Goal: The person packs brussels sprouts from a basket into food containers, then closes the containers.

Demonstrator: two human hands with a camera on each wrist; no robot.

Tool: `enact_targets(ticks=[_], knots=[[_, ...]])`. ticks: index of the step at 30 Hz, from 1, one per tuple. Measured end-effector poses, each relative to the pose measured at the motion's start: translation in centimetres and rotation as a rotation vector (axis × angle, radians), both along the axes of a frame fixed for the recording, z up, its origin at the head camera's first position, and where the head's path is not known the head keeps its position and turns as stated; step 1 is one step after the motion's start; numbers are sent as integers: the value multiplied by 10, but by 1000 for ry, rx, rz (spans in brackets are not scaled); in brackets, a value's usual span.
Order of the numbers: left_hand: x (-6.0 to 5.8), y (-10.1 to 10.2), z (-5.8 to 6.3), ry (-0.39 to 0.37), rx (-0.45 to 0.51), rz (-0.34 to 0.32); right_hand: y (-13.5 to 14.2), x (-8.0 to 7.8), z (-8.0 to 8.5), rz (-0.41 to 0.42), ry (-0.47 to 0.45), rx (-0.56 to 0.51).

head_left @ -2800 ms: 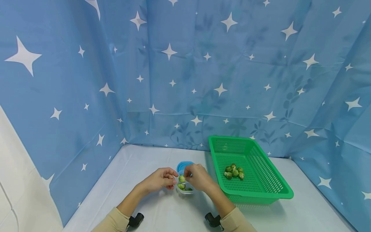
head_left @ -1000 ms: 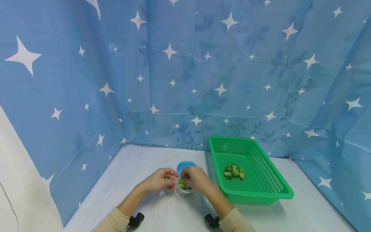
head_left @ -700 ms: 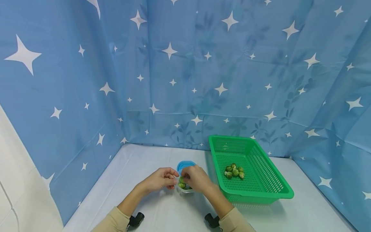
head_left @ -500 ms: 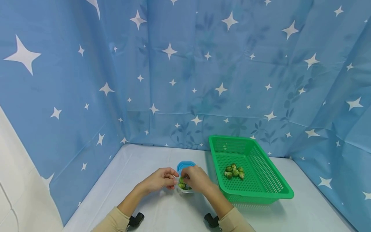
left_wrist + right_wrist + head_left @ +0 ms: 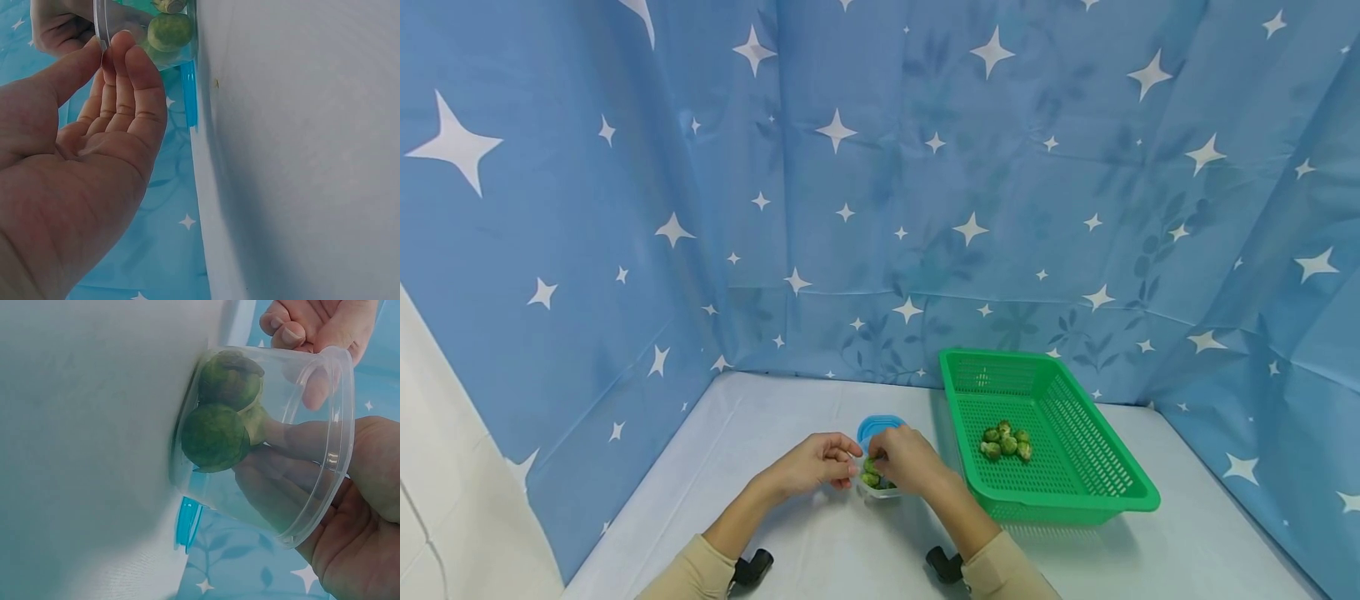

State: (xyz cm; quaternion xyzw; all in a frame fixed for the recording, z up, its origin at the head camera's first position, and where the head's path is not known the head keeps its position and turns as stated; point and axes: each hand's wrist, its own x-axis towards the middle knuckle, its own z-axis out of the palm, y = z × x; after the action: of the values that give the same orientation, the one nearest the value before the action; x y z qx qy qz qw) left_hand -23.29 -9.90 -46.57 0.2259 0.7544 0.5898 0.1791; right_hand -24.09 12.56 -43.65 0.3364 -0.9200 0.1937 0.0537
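A small clear plastic container (image 5: 880,493) stands on the table between the hands, with Brussels sprouts at its bottom. My left hand (image 5: 817,462) pinches the container's rim between thumb and fingers; the left wrist view has its thumb (image 5: 72,74) at that edge. Down inside the container reach the fingers of my right hand (image 5: 913,461), thumb and fingertips around a pale green Brussels sprout (image 5: 255,422). Against it lie two darker sprouts, one lower (image 5: 214,437) and one above (image 5: 230,384) in the right wrist view. The right hand partly hides the container from the head.
A blue lid (image 5: 877,426) lies on the white table (image 5: 790,542) just behind the container. To the right stands a green perforated basket (image 5: 1078,504) holding several Brussels sprouts (image 5: 1008,445). A blue star-patterned curtain (image 5: 865,250) hangs behind the table.
My right hand has lowered a Brussels sprout from above the rim into the container. Over the last second both hands have stayed nearly still, the left keeping its grip on the rim.
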Motion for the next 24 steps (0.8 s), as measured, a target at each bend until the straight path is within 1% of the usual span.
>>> enact_targets(ticks=[15, 24], knots=[[-1, 0, -1, 12, 3, -8, -2, -1, 3, -7, -53, -7], [-2, 1, -2, -9, 31, -6, -3, -4, 5, -27, -84, 25]])
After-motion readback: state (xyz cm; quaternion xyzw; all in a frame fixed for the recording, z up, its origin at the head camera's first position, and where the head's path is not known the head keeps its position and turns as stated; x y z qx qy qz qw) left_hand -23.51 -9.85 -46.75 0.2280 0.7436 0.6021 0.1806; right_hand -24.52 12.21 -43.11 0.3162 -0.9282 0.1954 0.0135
